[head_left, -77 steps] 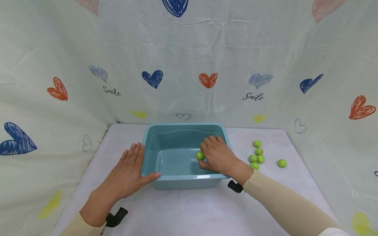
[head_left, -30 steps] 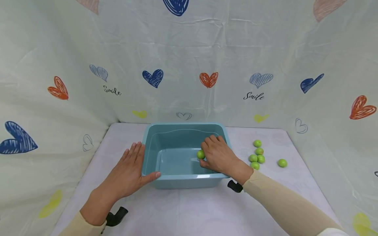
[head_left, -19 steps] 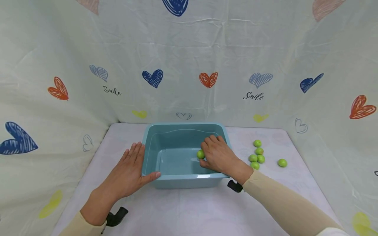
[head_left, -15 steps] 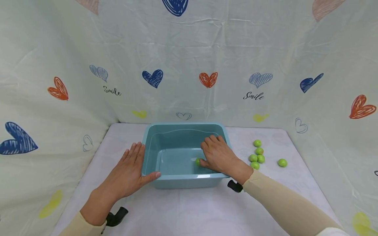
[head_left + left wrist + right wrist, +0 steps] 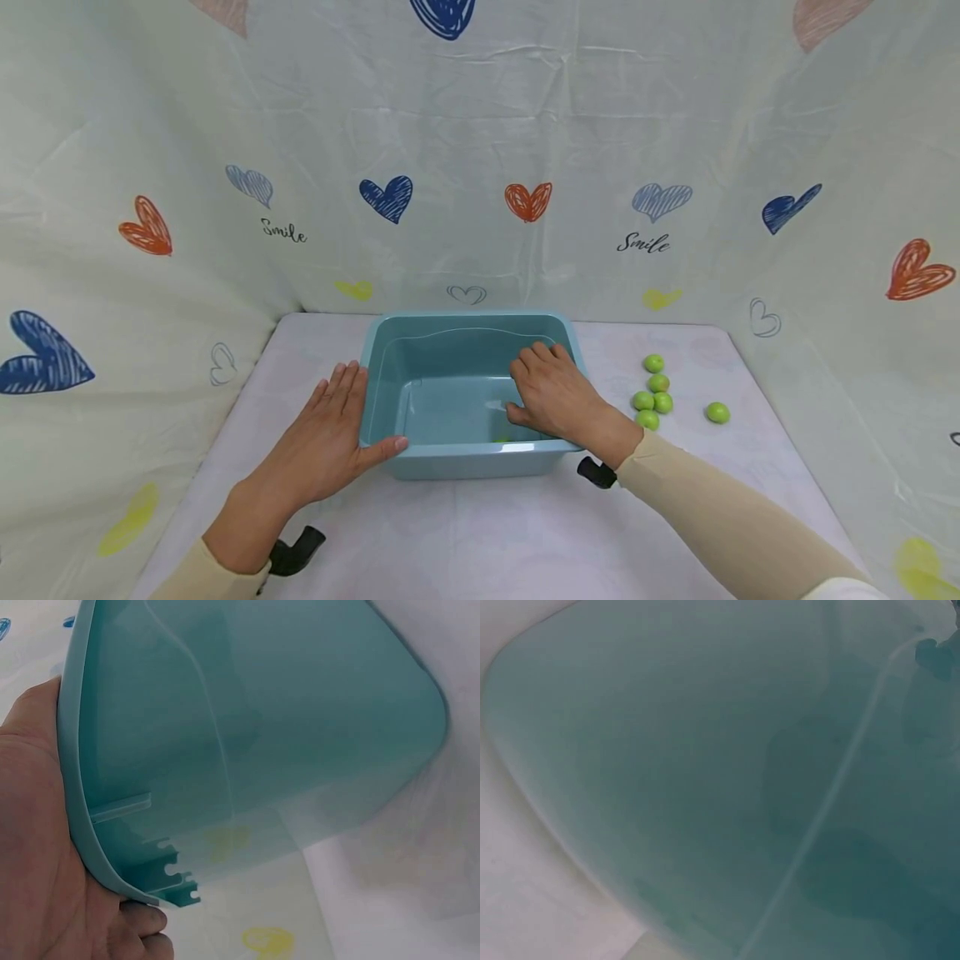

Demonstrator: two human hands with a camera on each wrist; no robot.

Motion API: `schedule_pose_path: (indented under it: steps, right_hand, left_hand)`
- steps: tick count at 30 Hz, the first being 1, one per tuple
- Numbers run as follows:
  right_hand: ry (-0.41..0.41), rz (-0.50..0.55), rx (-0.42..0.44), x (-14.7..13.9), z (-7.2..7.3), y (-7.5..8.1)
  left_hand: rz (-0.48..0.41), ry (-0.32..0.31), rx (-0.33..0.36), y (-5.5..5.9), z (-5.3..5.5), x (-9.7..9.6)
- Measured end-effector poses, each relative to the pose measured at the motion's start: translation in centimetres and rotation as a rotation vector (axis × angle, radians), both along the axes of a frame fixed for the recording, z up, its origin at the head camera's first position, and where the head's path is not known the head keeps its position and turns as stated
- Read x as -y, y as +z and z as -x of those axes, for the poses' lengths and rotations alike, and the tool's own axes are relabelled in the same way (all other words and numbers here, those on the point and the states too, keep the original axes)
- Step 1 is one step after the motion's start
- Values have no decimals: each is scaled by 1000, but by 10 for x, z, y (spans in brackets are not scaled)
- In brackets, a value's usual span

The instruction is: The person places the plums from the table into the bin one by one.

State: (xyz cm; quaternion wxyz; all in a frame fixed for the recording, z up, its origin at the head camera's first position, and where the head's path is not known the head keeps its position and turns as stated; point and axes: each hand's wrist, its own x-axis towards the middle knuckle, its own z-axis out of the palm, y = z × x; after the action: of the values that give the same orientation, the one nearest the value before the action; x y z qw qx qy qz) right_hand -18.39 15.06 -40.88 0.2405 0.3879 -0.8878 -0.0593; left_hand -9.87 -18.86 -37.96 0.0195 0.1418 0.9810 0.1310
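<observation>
L hand (image 5: 318, 442) laid flat along L rim of bin (image 5: 465, 462), fingers straight, thumb rested on near rim. R hand (image 5: 555, 396) held over R side of bin, fingers loosely bent, thumb spread away from them. Green ball (image 5: 502, 439) seen in bin by near wall, mostly hidden by rim. 5 balls (image 5: 663, 402) grouped on tabletop (image 5: 480, 542) R of bin; lone ball (image 5: 717, 412) set apart, farther R. Bin backed by cloth (image 5: 465, 117) w/ hearts.
</observation>
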Motion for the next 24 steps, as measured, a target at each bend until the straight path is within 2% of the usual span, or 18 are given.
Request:
schedule_pose_path:
  steps: [7,9,12,15,20,24]
  right_hand:
    - [-36,123,96,-4,-3,8]
    - [-50,158,97,-9,-4,11]
    - [-60,213,52,-21,-4,15]
    - [-85,265,2,-41,-3,20]
    - [-184,313,-28,-86,-3,28]
    - [-291,311,-35,-131,-3,18]
  left_hand:
    - [1,0,-2,0,-1,0]
    - [-2,-1,1,0,-1,0]
    - [-3,-1,2,0,-1,0]
    - [0,0,3,0,-1,1]
    - [4,1,4,0,-1,0]
    - [1,1,5,0,0,-1]
